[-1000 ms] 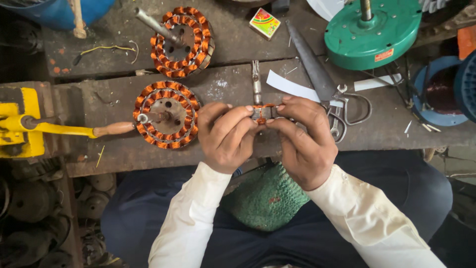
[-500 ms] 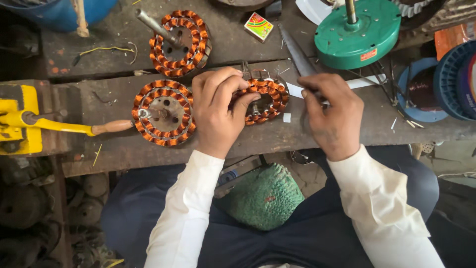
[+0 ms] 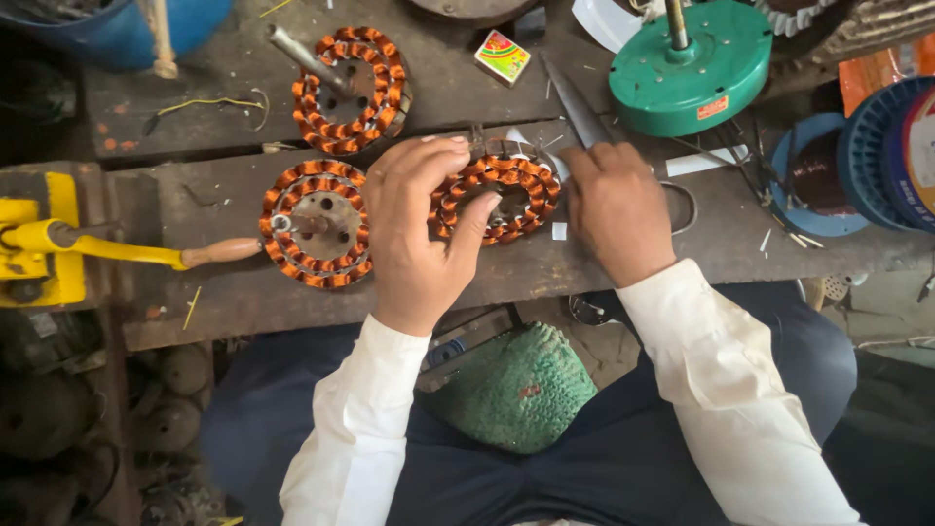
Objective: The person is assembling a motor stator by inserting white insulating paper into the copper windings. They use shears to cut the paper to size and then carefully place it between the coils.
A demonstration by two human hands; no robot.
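My left hand rests on the left part of a round stator wound with copper coils, thumb hooked into its centre, pressing it to the wooden bench. My right hand lies on the bench just right of that stator, fingers curled over the handles of large scissors whose blades point away from me. Small white paper slips lie near the stator.
Two more copper-wound stators sit to the left. A yellow hand-crank winder with wooden handle is at far left. A green motor housing, a small colourful box and blue wire spools stand at the back right.
The stator has been set down flat on the bench from between both hands. My right hand moved right onto the scissors; my left hand stays on the stator.
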